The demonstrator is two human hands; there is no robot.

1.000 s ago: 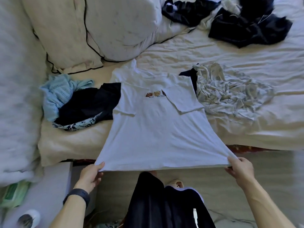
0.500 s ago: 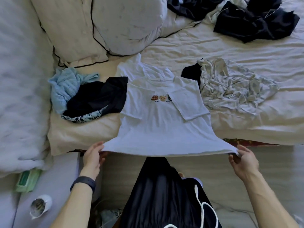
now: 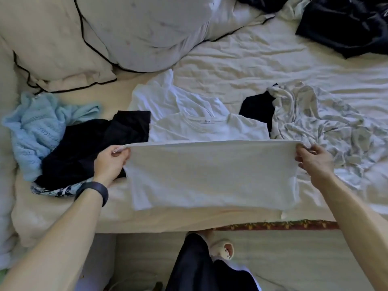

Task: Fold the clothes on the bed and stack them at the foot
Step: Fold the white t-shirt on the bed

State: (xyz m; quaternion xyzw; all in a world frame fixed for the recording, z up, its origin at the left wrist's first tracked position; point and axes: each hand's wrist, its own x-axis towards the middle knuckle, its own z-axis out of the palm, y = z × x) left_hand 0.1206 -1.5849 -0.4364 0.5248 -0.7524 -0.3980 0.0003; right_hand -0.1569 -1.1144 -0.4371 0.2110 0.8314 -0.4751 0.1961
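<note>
A white T-shirt (image 3: 210, 177) lies on the near edge of the bed, its lower half folded up over the chest. The collar with its small label shows just beyond the raised hem. My left hand (image 3: 111, 162) pinches the hem's left corner and my right hand (image 3: 312, 160) pinches the right corner, holding the hem stretched flat between them. Another white garment (image 3: 165, 97) lies crumpled behind the collar.
A light blue knit (image 3: 39, 127) and dark clothes (image 3: 88, 143) lie left of the shirt. A grey-white patterned garment (image 3: 319, 127) is bunched on the right. Dark garments (image 3: 344, 24) sit far right, pillows (image 3: 117, 32) far left. The bed edge (image 3: 168, 223) runs below the shirt.
Both hands have carried the shirt's hem up from the bed edge toward the collar, folding the lower half over the printed chest. The camera has moved closer.
</note>
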